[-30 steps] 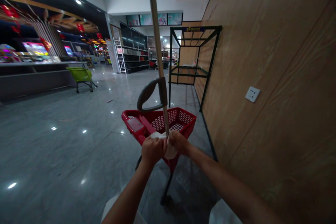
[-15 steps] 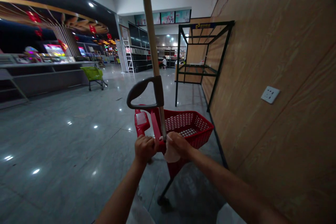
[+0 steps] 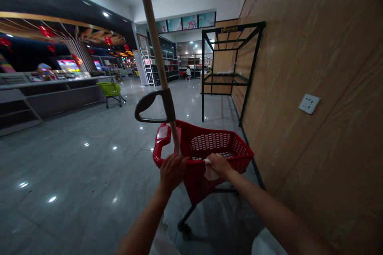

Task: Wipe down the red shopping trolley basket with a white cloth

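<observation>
Head cam: one red plastic shopping cart (image 3: 194,185) right up front, near the wood-panel wall (image 3: 281,71)
Right hand (image 3: 220,165) has its fingers bunched on one limp white cloth (image 3: 211,173) at the cart's near edge; left hand (image 3: 172,170) drapes curled fingers there by one pale wooden pole (image 3: 151,24), can't tell if they're gripping. I'd keep the cloth pressed flat and brace with the left. Plus one lime-green cart (image 3: 109,89) farther off.
</observation>
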Available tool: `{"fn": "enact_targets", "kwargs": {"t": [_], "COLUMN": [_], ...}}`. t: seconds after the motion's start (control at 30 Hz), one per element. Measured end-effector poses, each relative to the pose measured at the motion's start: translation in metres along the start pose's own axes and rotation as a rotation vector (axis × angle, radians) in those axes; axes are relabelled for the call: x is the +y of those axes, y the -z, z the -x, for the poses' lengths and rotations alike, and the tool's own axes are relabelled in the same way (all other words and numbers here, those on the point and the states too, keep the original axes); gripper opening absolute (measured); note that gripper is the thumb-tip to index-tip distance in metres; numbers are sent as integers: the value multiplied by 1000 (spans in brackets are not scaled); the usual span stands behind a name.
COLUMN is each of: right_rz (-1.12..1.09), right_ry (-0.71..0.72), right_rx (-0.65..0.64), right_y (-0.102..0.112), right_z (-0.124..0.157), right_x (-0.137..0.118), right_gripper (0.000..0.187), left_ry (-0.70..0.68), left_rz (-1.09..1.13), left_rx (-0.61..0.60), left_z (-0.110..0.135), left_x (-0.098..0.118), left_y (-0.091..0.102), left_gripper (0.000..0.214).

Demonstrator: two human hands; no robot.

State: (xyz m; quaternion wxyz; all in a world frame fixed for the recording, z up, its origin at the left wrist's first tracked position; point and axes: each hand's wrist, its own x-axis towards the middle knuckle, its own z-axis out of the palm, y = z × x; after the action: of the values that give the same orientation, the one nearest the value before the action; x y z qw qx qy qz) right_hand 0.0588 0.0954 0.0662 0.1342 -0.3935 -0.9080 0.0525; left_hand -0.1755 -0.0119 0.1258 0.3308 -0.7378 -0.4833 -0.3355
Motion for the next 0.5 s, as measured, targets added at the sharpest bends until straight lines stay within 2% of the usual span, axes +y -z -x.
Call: {"fn": "enact_targets", "kwargs": {"t": [0.1,0.2,0.27,0.33,0.5], "right_rz": [-44,-130,-153,-131,-112], "right_ry": [47,155,149,82,30], "right_rx": [26,24,-10,-48,-57], "right_y": [-2,1,5,9,10], "right_z": [5,13,16,15,-13], "right_x": [-3,3,6,1,-47], "right_gripper": [31,37,41,42,27], "left_ry": [-2,157,200,205,222], "left_rz": [45,-36,-75,-93,-112], "left_rx": [-282,-468,-481,-440,-374], "left_z": [-14,-20,-17,-12,-7], "left_x": [34,47,45,42,41], "left_y": [-24,-45,-51,-53,-52], "left_gripper": [25,38,44,44,41]}}
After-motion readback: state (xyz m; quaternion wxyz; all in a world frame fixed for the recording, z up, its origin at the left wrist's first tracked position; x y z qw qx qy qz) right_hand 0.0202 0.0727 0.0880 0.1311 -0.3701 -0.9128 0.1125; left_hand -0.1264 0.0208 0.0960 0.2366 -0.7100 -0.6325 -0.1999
